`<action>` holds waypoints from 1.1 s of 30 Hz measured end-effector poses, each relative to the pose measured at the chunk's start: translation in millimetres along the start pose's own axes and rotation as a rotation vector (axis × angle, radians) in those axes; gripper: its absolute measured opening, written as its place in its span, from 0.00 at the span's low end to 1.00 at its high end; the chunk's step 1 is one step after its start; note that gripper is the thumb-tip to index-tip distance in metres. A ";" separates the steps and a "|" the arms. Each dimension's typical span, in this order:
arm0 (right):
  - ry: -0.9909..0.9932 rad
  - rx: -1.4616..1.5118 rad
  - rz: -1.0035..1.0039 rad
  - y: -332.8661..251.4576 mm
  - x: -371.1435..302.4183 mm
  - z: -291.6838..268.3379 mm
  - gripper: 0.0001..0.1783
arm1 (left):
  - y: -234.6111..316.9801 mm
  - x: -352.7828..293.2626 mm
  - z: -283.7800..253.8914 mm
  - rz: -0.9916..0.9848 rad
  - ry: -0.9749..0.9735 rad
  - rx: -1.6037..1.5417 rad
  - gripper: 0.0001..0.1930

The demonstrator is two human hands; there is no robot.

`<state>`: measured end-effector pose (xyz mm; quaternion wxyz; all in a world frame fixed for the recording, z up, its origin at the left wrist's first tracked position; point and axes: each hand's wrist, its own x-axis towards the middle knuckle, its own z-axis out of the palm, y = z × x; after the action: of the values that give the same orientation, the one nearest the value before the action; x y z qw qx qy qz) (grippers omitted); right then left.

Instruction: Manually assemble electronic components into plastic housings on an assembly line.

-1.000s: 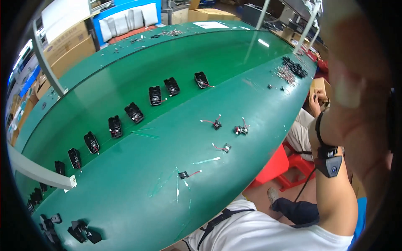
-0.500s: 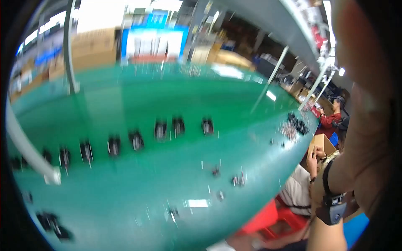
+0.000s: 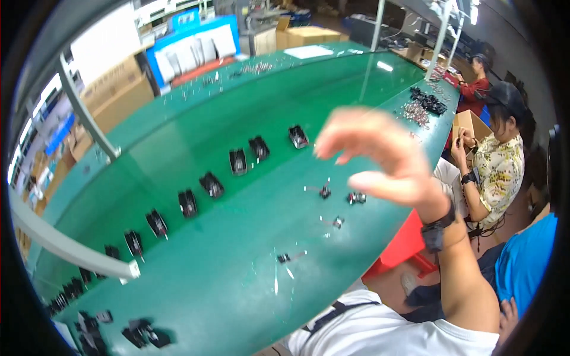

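Note:
My right hand [image 3: 380,155] hangs over the green workbench [image 3: 231,291], slightly blurred. Its fingers curve loosely apart from the thumb, with nothing between them. A black strap with a small device [image 3: 438,232] circles the wrist. Below the fingers lie small dark parts with thin wires [image 3: 325,192] and a similar dark part [image 3: 357,197], none touched. Nearer me are another small wired part [image 3: 338,222] and one beside white slivers [image 3: 284,258]. Black open housings [image 3: 238,161] stand in a slanting row on the shiny green strip. My left hand is out of view.
Black pieces [image 3: 145,333] sit at the near left. A pale post [image 3: 71,240] rises there. Loose parts [image 3: 417,114] and black pieces are heaped at the far right. A person in a patterned shirt [image 3: 496,175] and one in blue [image 3: 525,267] sit at the right, near a red stool [image 3: 404,246].
My right hand has moved from close before the camera at the right edge to above the bench. The view has swung and sharpened, bringing my white shirt into the lower edge.

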<state>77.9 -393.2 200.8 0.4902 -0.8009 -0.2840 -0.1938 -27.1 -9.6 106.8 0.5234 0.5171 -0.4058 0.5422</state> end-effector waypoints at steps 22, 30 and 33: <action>0.011 -0.480 0.216 137.9 -146.8 67.8 0.20 | -73.1 -110.8 -136.7 -0.675 -0.509 1.297 0.29; 0.130 -0.341 0.254 130.8 -129.1 68.2 0.13 | -52.8 -99.0 -127.7 -0.797 -0.423 1.247 0.26; 0.172 -0.283 0.310 124.1 -118.5 64.3 0.12 | -52.2 -89.2 -111.5 -0.849 -0.415 1.277 0.24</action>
<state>69.5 -411.6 18.7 0.4192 -0.8764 -0.0849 -0.2215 1.9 93.1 -1.6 0.2016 0.9183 0.1260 0.3166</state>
